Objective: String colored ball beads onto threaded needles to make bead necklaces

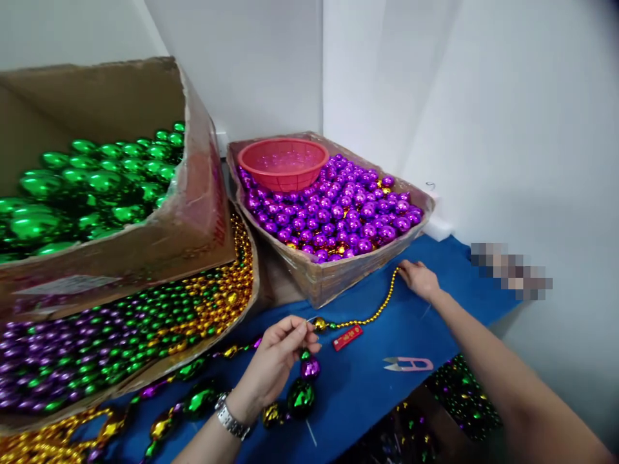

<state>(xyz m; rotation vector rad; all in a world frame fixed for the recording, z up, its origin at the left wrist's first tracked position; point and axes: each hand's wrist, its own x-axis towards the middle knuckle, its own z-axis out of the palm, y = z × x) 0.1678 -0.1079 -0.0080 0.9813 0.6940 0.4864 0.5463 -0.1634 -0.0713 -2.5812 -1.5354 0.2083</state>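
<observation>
A bead necklace (374, 317) stretches between my hands over the blue cloth (358, 399). My right hand (420, 280) pinches the far end of its thin gold strand. My left hand (280, 351) pinches the string close to a gold ball and small green beads. Below those fingers hang a purple ball (310, 367) and a large dark green ball (300, 397). Under the gold strand lies a small red packet (347, 338). Pink-handled thread snips (409, 365) rest on the cloth to the right of my left hand.
A carton of purple balls (314, 283) stands behind, with a red plastic basket (284, 166) on the balls. At left, a carton of green balls (203, 174) sits above a carton of mixed beads (254, 290). More bead strands (48, 444) lie front left.
</observation>
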